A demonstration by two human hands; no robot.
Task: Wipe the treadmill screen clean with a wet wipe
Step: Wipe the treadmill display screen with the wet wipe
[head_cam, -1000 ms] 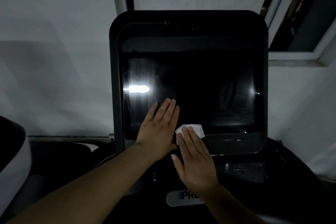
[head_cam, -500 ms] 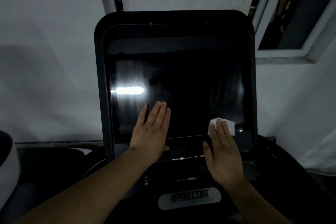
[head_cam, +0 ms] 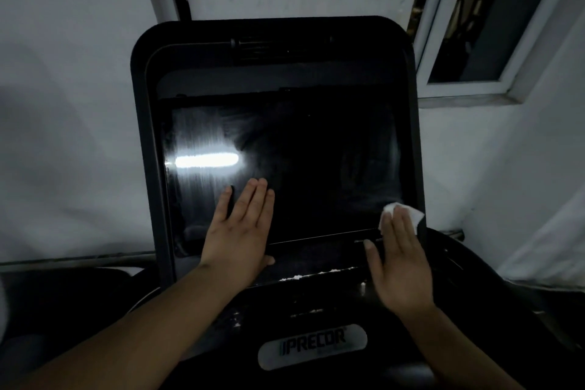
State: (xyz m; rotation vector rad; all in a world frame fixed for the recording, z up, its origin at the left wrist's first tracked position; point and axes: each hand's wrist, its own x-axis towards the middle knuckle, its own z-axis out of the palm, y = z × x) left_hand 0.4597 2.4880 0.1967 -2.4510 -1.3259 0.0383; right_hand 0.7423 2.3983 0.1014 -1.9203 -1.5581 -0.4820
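Treadmill screen (head_cam: pixel 300 168), dark and streaked. My right hand (head_cam: pixel 400 266), fingers straight, has slid the wet wipe (head_cam: pixel 408 214) along its bottom edge from 6 to the 4 o'clock corner; my left hand (head_cam: pixel 240 231) stays flat at 7 o'clock. Bottom strip likely done.

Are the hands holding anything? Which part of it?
Right hand presses the wet wipe flat under its fingers; left hand holds nothing, resting flat on the screen.

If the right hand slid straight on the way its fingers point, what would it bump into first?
Probably nothing soon: the right hand presses the wipe on the screen; bare glass lies ahead, then the frame above it.
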